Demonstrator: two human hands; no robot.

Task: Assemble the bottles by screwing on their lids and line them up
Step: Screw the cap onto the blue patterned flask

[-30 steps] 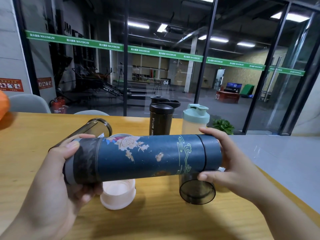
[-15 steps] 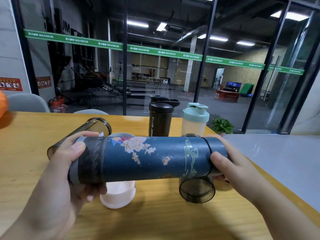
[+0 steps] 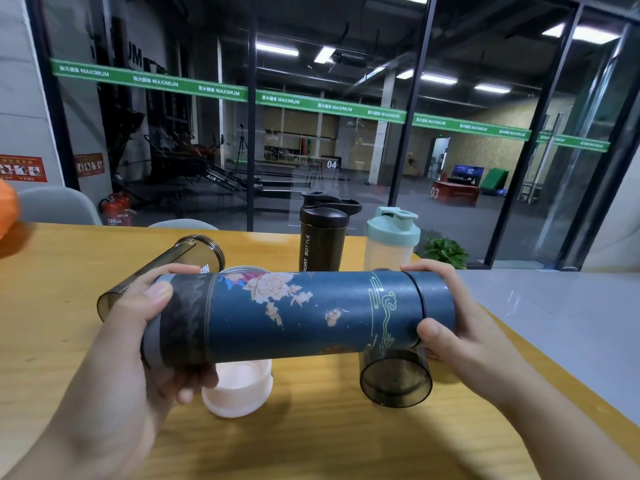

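step: screwing lid on | blue flask (image 3: pixel 294 317) held sideways over table (image 3: pixel 52 289) | left hand (image 3: pixel 138 341) wraps base, right hand (image 3: pixel 460 327) fingers curled round lid (image 3: pixel 436 306) | tip: hold body steady, twist lid square until snug, then stand beside black bottle (image 3: pixel 322 240), green-lid shaker (image 3: pixel 389 244)

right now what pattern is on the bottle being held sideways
Dark blue bottle with pink-and-cream flowers and gold cloud swirls, seen in the head view.

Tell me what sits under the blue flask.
Under the blue flask, on the table: a pink cup and a smoky cup, both on their sides. Their far ends are covered by the flask.
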